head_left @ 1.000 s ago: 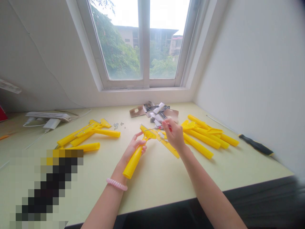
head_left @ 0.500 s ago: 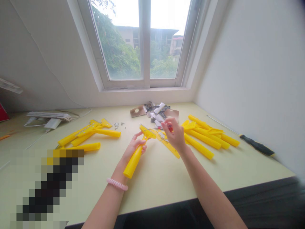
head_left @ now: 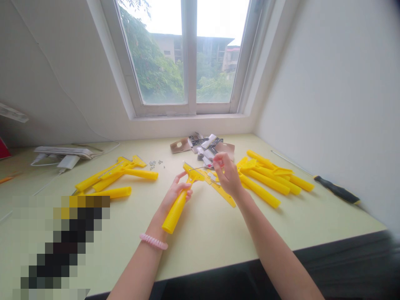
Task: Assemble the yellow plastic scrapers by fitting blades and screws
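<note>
My left hand (head_left: 175, 195) is closed round the neck of a yellow scraper (head_left: 175, 210), its handle pointing toward me and its wide head tilted up and away. In my right hand (head_left: 229, 177) is a screwdriver (head_left: 203, 167). Its thin metal shaft reaches left, with the tip at the scraper's head; my fingers mostly hide its handle. Beneath and between the hands lies a flat yellow strip with holes (head_left: 222, 195). Small loose screws (head_left: 153, 164) are scattered on the table beyond my left hand.
Several yellow scrapers lie on the left (head_left: 115, 173), and several yellow handles (head_left: 268, 180) on the right. Torn packaging (head_left: 208, 146) sits under the window. A long black-handled screwdriver (head_left: 337, 190) rests by the right wall. A power strip (head_left: 64, 152) with cables stands at back left.
The fingers of my right hand have shifted slightly on the screwdriver's handle, covering more of it. My left hand and the scraper stay in place.
</note>
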`<state>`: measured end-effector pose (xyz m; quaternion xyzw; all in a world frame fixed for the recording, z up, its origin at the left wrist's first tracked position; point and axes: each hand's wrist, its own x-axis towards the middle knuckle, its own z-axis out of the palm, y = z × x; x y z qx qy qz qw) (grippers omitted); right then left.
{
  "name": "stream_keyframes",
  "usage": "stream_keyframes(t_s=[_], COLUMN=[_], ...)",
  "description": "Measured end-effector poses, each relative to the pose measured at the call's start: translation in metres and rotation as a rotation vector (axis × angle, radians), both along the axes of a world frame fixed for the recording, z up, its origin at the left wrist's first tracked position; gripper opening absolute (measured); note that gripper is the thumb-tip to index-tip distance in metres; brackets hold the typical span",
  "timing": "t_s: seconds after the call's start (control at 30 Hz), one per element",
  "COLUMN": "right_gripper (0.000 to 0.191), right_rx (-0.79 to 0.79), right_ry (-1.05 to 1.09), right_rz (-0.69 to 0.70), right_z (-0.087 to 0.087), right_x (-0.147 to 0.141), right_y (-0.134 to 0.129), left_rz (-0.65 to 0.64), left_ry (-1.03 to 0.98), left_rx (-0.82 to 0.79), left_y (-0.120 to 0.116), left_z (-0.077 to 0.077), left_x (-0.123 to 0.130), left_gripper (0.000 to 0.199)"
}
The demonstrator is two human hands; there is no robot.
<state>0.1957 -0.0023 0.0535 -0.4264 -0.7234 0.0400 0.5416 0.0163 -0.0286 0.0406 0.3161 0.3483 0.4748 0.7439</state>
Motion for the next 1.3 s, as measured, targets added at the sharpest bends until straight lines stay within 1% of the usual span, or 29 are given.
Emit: stream_keyframes(t_s=[0.23,0.4,0.47,0.57,0.67,0.73,0.8,0.9,1.07,1.3], right_gripper=[0.012,0.023,0.025,0.027,0.020,0.012,0.008,0.007,0.010,0.006], right_rx=[-0.021,-0.044,-0.063,-0.081,-0.088,-0.068,-0.040,-0.023,-0.027,0.020], right_ry=[0.130,0.214,0.189,0.061,-0.037,-0.060,-0.066,-0.039,-0.019,-0.021], right_rz=[-0.040,-0.113,-0.129,-0.146,-0.109,-0.059,-0.007,0.029,0.008,0.090], right_z=[-0.0005,-0.0001,0.0001,0.0006,0.0012,0.0018,0.0024,0.0027,-0.0003,-0.0005], right_x=[-0.0026,-0.0046,-0.0043,-0.0020,0.0018,0.0040,0.0051,0.0045,0.0019,0.0032], right_y=[0.0002,-0.0018,-0.0024,-0.0016,0.0002,0.0009,0.0006,-0.0012,-0.0023,0.0007], left_rz=[0.003,0.006,0.014,0.026,0.024,0.022,0.021,0.014,0.027,0.037], left_ry=[0.007,0.021,0.048,0.083,0.083,0.082,0.088,0.105,0.111,0.079], left_rx=[0.026,0.040,0.044,0.059,0.064,0.061,0.064,0.075,0.071,0.059], left_y=[0.0028,0.0061,0.0069,0.0071,0.0070,0.0075,0.0082,0.0087,0.0073,0.0076], left_z=[-0.0033,-0.0064,-0.0074,-0.0079,-0.0078,-0.0080,-0.0086,-0.0092,-0.0080,-0.0070], left_x=[-0.0013,-0.0020,-0.0019,-0.0019,-0.0024,-0.0024,-0.0019,-0.0010,-0.0016,-0.0034], left_gripper=[0.058,0.057,0.057,0.057,0.056,0.056,0.057,0.058,0.058,0.057])
